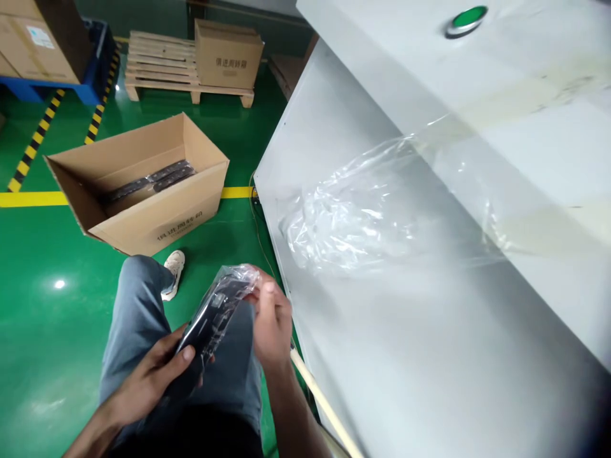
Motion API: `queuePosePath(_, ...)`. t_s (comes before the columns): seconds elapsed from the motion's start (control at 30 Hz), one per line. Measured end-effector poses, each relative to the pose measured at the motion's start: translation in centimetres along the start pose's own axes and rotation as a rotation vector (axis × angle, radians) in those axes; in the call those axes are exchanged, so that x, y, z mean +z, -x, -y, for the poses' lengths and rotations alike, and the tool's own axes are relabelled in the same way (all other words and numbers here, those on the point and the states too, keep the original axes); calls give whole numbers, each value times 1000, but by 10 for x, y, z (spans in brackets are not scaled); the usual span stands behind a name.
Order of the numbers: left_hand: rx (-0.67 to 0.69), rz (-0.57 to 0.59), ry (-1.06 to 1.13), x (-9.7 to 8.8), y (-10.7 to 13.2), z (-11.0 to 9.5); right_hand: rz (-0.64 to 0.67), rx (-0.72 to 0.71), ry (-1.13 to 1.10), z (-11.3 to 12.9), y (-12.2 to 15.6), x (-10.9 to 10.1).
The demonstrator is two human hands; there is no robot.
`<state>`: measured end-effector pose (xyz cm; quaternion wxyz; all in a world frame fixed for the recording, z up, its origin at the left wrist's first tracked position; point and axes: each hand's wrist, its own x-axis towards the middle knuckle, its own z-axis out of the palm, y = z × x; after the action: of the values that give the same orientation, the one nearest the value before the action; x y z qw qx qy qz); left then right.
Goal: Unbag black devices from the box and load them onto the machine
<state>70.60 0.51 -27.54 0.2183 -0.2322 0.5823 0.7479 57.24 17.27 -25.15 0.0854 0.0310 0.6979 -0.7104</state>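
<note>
A long black part in a clear plastic bag [217, 312] lies tilted above my lap; its exact kind does not show. My left hand [165, 369] is wrapped round its lower end, thumb on top. At the upper end, my right hand [272, 312] pinches the loose plastic of the bag between thumb and fingers. Beyond my knee, an open cardboard box [191, 216] stands on the floor with several dark, bagged parts [167, 177] lying in it.
A white machine surface [363, 356] fills the right side, with a heap of clear plastic bags [353, 222] on it and a green button [470, 19] above. Behind stand a wooden pallet [160, 60] with a carton [229, 54] and a blue pallet [95, 70] bearing boxes.
</note>
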Motion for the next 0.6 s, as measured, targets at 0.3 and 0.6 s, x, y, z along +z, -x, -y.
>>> queuePosePath(0.3,115,-163,-240,4,6,7,7,153,9,13,0,-12)
queuePosePath(0.6,62,-247,-149,2,13,5,-9,96,11,11,-1,-22)
